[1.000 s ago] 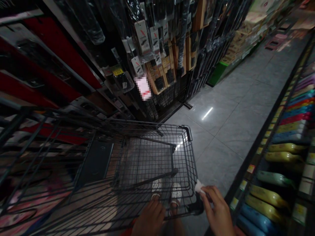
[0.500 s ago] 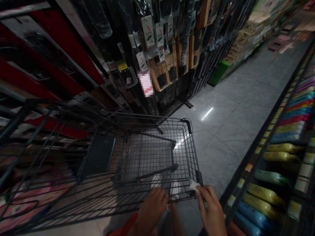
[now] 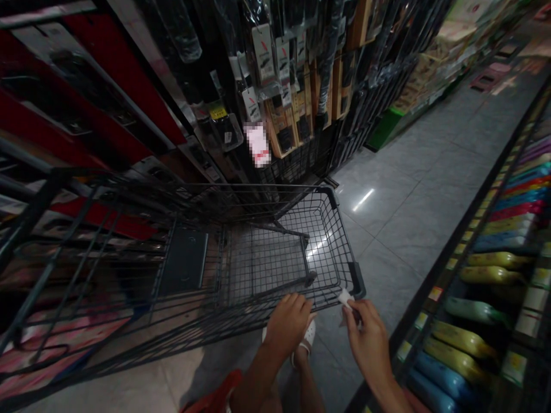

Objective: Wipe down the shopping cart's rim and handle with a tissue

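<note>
A dark wire shopping cart (image 3: 258,269) stands in front of me, its basket floor bare. My left hand (image 3: 289,321) is curled over the near side rim, fingers together; they partly hide the wire there. Close to the cart's right corner, my right hand (image 3: 365,327) pinches a small crumpled white tissue (image 3: 345,298) between thumb and fingers. The tissue's upper end is beside the corner's black plastic cap (image 3: 356,280). Below the rim, one pale clog (image 3: 307,334) shows on my foot.
Packaged goods with white tags (image 3: 263,54) hang on the rack ahead. Colourful bottles (image 3: 469,338) line a low shelf on the right. Grey tiled floor (image 3: 400,206) runs between them. Farther off is a pink stool (image 3: 491,77). A dark flat panel (image 3: 183,258) is in the cart's left part.
The cart's near rim and right corner have shifted forward and slightly right, away from me. Both hands have moved forward too, the left also rightward. The tissue stays pinched in my right hand.
</note>
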Available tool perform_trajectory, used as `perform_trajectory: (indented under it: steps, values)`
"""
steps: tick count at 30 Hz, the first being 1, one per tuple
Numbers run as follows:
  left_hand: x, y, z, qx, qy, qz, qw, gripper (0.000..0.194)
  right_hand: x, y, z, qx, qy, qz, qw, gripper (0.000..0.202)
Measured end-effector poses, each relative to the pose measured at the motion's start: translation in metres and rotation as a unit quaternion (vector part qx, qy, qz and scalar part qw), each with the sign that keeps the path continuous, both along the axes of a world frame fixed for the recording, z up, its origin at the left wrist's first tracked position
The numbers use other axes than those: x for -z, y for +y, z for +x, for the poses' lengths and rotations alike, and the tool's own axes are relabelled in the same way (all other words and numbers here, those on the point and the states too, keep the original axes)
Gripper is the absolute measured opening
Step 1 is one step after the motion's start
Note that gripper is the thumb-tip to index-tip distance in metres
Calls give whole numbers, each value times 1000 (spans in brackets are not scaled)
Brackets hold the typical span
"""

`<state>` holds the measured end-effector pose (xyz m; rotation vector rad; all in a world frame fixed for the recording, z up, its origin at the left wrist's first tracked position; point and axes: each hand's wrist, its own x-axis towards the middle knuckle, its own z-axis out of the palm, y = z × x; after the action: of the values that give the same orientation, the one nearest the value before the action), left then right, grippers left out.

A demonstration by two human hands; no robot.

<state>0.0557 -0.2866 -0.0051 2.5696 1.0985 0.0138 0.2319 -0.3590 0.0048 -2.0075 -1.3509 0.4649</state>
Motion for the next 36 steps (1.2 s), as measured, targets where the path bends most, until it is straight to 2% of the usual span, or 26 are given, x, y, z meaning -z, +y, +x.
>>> perform_trajectory:
  steps: [3,5,10,14,18,20,21,23,26,31,33,36]
  values:
    - [-5,4,-4,-11,-31,1,999,18,1,8,-14,-1,17,-4,1000,21]
    - [-8,4,-19,-25,-41,10,999,16,1,13,-24,5,29,-1,1000,23]
    - [-11,-3,-93,-67,-40,66,995,19,-1,24,-58,5,61,10,998,27]
    - [-13,-6,-143,-83,-50,117,988,28,-3,25,-106,-20,68,-6,997,25]
    - [-10,-6,-154,-80,-64,140,985,30,-10,25,-157,-73,58,-35,995,25]
    - [-8,-7,-153,-77,-65,144,984,29,-18,29,-169,-105,43,-67,991,29]
    - [-7,-8,-151,-76,-64,146,984,29,-23,33,-169,-122,32,-93,988,30]
    - [-4,-9,-150,-75,-63,149,984,29,-33,44,-159,-173,-10,-196,965,33]
    - [0,-12,-151,-77,-59,152,984,27,-42,65,-121,-194,-33,-238,951,31]
    - [4,-17,-151,-81,-52,136,986,26,-37,92,-56,-175,-97,-306,931,29]
    - [3,-19,-150,-84,-46,120,988,26,-34,97,-46,-164,-115,-328,923,27]
    - [2,-20,-150,-87,-42,95,991,25,-29,103,-54,-191,-112,-354,909,30]
